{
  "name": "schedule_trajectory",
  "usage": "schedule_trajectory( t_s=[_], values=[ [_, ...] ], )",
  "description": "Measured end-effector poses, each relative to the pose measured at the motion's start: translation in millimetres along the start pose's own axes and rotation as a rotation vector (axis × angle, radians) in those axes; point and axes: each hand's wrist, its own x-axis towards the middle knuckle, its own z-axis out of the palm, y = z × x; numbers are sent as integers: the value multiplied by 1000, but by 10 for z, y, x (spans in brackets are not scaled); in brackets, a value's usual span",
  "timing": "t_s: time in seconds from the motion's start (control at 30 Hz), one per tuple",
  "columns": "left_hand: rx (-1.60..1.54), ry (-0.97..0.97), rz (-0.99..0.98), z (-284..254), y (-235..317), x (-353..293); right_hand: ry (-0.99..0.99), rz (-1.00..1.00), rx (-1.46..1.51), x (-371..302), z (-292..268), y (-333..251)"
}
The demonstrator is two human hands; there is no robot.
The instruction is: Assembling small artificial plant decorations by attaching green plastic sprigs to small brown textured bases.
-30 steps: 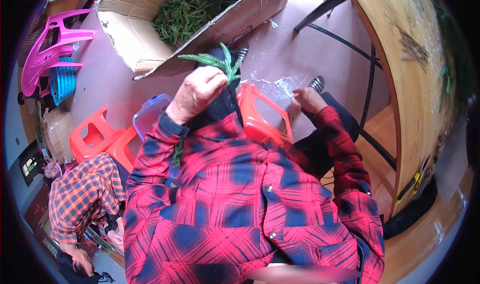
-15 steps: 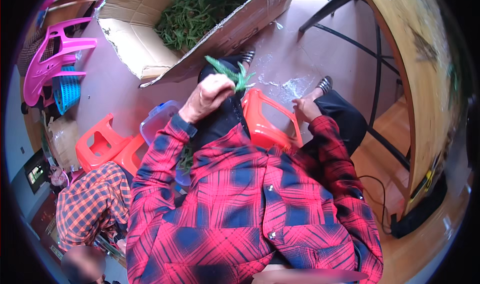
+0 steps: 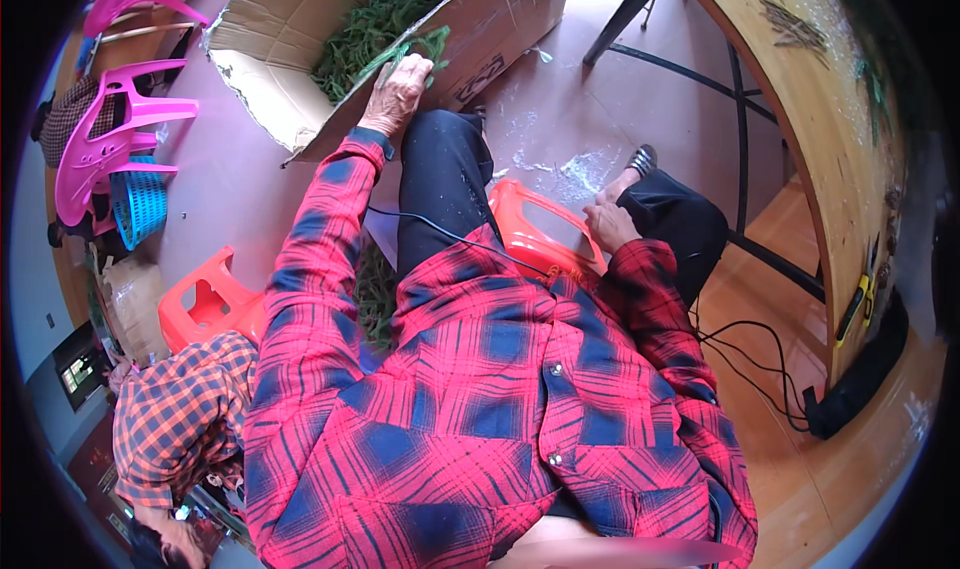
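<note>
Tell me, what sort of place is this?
Probably an indoor workshop, perhaps in a home: a cardboard box holds heaped green sprigs, brown twig-like bits lie on the wooden table, and another person is close by.

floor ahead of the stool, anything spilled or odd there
Yes: white flecks lie scattered over the brownish floor ahead of the red stool, beside the striped sandal. They look odd because they resemble spilled scraps; exactly what they are, I cannot tell.

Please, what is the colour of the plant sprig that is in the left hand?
The plant sprig is green, seen best in the head view.
</note>
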Motion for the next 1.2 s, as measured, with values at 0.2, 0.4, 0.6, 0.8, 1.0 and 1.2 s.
schedule_trajectory(
  t_s=[0.2,0.4,0.6,0.8,1.0,1.2],
  values=[
    [21,-56,-68,277,-607,14,-81,21,-34,105,19,9],
    [-47,-54,-130,340,-887,63,-173,-53,185,489,22,61],
    [-148,57,-150,275,-603,112,-339,35,371,1401,-60,191],
    [-274,94,-208,289,-446,155,-43,119,212,2247,202,257],
    [-320,41,-275,237,-360,154,-78,145,142,2915,362,109],
    [-360,55,-325,224,-371,218,-46,66,-4,3514,474,216]
  ],
)
